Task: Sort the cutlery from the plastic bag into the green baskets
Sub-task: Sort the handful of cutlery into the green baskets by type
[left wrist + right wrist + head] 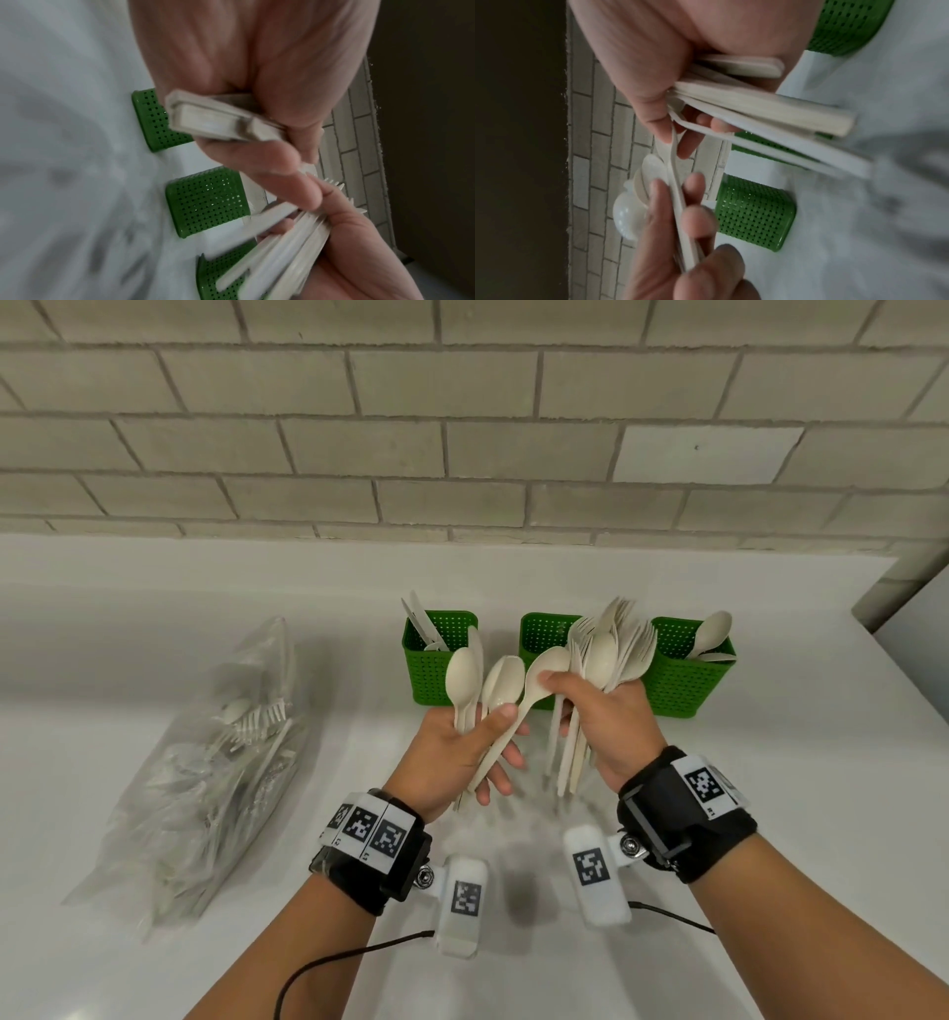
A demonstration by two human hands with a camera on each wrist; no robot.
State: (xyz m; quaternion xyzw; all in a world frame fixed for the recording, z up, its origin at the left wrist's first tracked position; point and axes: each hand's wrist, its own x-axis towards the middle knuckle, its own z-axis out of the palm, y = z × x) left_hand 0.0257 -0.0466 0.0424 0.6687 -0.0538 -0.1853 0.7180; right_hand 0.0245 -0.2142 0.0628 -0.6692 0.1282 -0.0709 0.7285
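Observation:
My left hand (480, 737) grips three beige plastic spoons (462, 675) by their handles, bowls up. My right hand (590, 703) grips a bundle of forks and spoons (613, 644), and one fingertip touches the rightmost spoon (549, 665) of the left hand's set. Both hands hover in front of three green baskets: the left basket (436, 675) holds knives, the middle basket (542, 631) is mostly hidden by the bundle, and the right basket (688, 680) holds spoons. The left wrist view shows the spoon handles (218, 119) in my left hand (257, 146). The right wrist view shows the bundle's handles (770, 109).
The clear plastic bag (215, 762) with more cutlery lies on the white counter (128, 660) at the left. A grey brick wall (462, 428) runs close behind the baskets. The counter's right edge (873, 629) lies just past the right basket.

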